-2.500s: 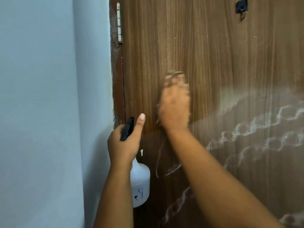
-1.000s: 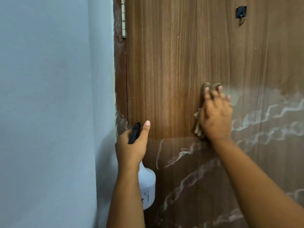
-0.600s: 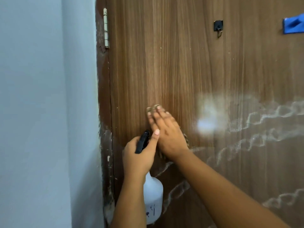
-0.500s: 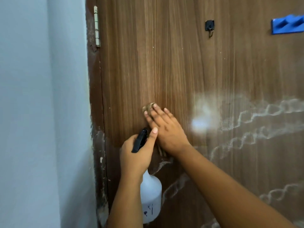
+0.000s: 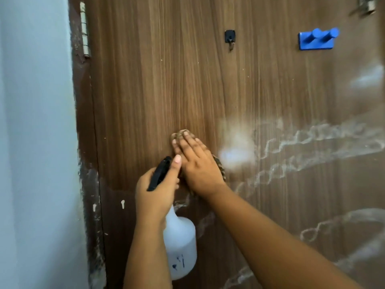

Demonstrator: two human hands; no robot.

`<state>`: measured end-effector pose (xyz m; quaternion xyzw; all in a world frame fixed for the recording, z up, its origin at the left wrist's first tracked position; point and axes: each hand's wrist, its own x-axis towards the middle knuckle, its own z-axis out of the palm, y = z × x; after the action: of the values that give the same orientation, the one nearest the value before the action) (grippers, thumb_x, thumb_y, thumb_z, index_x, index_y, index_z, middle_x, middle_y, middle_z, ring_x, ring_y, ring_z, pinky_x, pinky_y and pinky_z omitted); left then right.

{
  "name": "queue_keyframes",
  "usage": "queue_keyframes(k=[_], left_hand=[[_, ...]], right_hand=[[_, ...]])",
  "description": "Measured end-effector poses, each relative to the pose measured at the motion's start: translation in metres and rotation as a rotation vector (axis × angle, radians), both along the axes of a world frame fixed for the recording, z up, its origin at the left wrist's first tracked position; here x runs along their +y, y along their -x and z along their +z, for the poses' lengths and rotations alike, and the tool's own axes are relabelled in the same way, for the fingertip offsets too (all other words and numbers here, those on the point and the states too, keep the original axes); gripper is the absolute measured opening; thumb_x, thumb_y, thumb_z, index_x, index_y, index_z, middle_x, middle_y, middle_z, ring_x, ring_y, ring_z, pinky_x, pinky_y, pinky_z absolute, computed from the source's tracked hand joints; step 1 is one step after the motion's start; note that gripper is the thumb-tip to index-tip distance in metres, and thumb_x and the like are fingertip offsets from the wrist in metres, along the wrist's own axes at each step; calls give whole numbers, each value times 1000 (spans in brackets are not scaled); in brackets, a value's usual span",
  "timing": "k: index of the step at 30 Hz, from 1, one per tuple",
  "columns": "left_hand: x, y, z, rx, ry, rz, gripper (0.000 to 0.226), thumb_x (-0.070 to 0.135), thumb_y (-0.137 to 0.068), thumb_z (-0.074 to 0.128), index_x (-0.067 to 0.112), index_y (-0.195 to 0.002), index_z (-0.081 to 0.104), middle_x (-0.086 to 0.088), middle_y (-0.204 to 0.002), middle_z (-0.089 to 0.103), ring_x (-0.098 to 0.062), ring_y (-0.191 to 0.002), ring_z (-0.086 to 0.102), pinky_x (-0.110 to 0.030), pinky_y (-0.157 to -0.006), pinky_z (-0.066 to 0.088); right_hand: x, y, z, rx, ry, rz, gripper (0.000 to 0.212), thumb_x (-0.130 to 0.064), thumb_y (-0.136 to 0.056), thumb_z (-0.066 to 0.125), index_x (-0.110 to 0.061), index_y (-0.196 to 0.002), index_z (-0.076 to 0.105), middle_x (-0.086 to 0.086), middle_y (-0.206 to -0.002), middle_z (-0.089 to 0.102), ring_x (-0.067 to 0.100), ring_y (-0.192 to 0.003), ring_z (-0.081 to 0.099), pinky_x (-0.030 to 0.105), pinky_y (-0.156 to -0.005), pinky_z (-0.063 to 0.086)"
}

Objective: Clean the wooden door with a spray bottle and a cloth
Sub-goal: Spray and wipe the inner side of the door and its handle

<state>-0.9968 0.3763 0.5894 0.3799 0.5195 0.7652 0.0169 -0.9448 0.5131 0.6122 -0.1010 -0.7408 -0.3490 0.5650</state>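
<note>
Door: brown wood-grain door point(image 5: 187, 80), white foamy streaks across its lower right part.
L hand: left hand point(image 5: 155, 192) curled round neck of white plastic spray bottle point(image 5: 180, 243) w/ black trigger, thumb up, near hinge-side edge.
R hand: right hand point(image 5: 195, 163) fingers straight, pressing crumpled tan cloth point(image 5: 219, 165) flat on door, just beside L thumb.
Upper right: small black hook point(image 5: 229, 37); blue plastic peg rack point(image 5: 316, 39).

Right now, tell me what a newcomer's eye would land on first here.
The two hands meeting mid-door: the right hand presses a cloth flat against the wooden door, while the left hand grips a white spray bottle just beside it. Next come the white foamy streaks trailing across the door's right side, and the blue hook rack up top.
</note>
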Motion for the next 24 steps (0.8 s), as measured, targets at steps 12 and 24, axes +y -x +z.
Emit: queue_keyframes(k=[12, 24], left_hand=[[36, -46, -6, 118, 125, -2, 70, 76, -62, 67, 10, -86, 70, -8, -74, 70, -30, -81, 71, -43, -78, 59], [70, -111, -5, 218, 242, -156, 44, 58, -80, 76, 14, -85, 76, -1, -69, 73, -12, -65, 71, -38, -73, 60]], right_hand=[[114, -158, 18, 512, 387, 25, 48, -6, -95, 50, -1, -142, 46, 24, -144, 46, 40, -140, 34, 56, -112, 33], [169, -234, 7, 343, 231, 41, 48, -15, -95, 43, -2, -141, 49, 24, -138, 51, 41, -131, 42, 53, -107, 38]])
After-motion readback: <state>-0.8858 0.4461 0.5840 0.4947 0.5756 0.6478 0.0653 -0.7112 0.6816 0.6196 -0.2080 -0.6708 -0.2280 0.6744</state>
